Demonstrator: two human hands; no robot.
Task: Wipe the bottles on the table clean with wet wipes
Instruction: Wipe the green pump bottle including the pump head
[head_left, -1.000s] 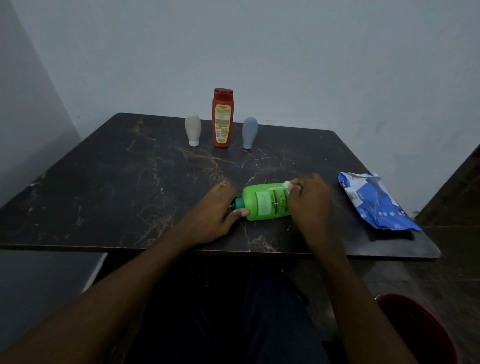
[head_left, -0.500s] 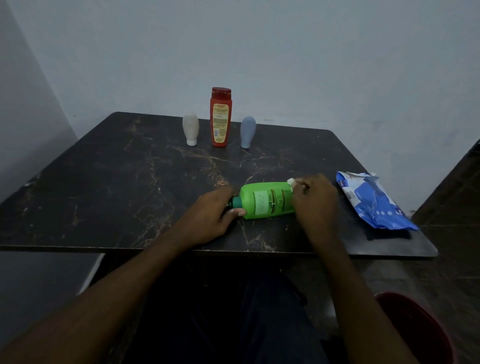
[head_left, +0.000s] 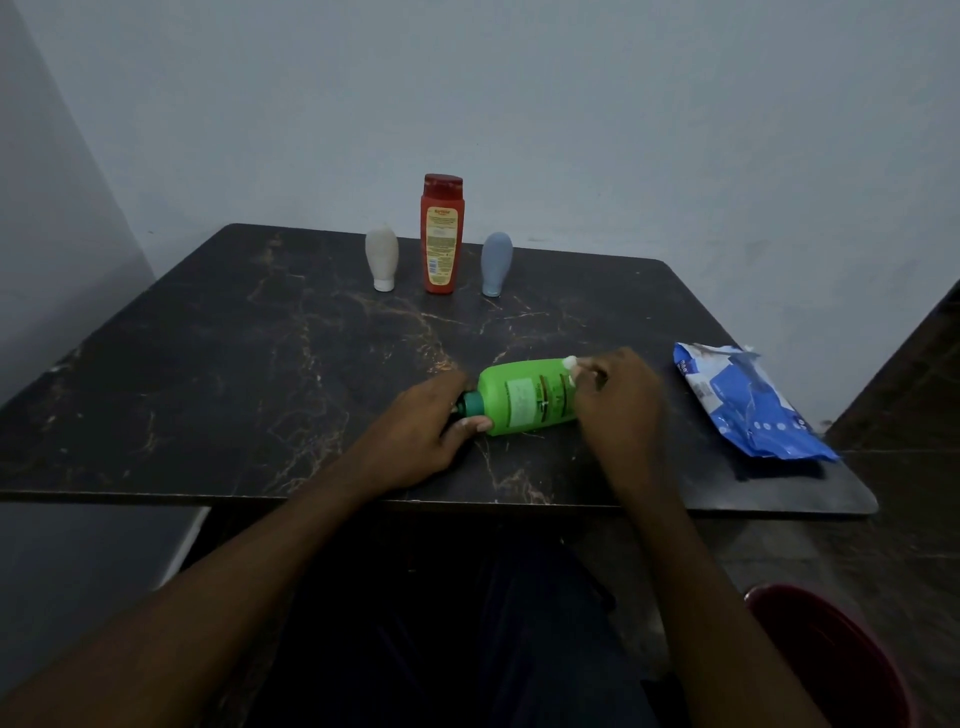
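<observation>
Left hand (head_left: 421, 423) grips the cap end of the green bottle (head_left: 524, 397), which lies on its side on the counter (head_left: 208, 389) between both hands. Right hand (head_left: 618, 400) holds a bunched white wet wipe (head_left: 570, 364) under curled fingers against the bottle's base end. Beyond the hands, well apart from them, a white bottle (head_left: 382, 257), a red bottle (head_left: 441, 234) and a blue-grey bottle (head_left: 496, 262) stand in a row, and a blue wipes pack (head_left: 748, 405) lies near the right hand's outer side.

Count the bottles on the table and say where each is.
4. The green bottle lies on its side near the front; the white bottle, red bottle and grey-blue bottle stand in a row at the back.
</observation>
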